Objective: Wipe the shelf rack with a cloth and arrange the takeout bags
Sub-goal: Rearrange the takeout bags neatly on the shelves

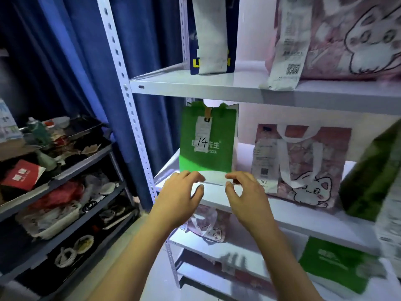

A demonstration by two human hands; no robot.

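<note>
A green takeout bag (207, 157) with a receipt marked 14 stands upright at the left end of the white rack's middle shelf (303, 216). My left hand (180, 196) and my right hand (245, 196) hover just in front of the bag's base, fingers loosely curled, holding nothing. To the right stands a pink cat-print bag (303, 166). A dark green bag (373, 177) leans at the right edge. On the top shelf (195, 83) are a navy bag (211, 35) and a large pink rabbit-print bag (347, 38). No cloth is in sight.
Lower shelves hold a small pink bag (208, 227) and another green bag (334, 263). A dark cluttered rack (56, 192) with bowls, bottles and a red box stands at the left. Blue curtains (86, 61) hang behind both racks.
</note>
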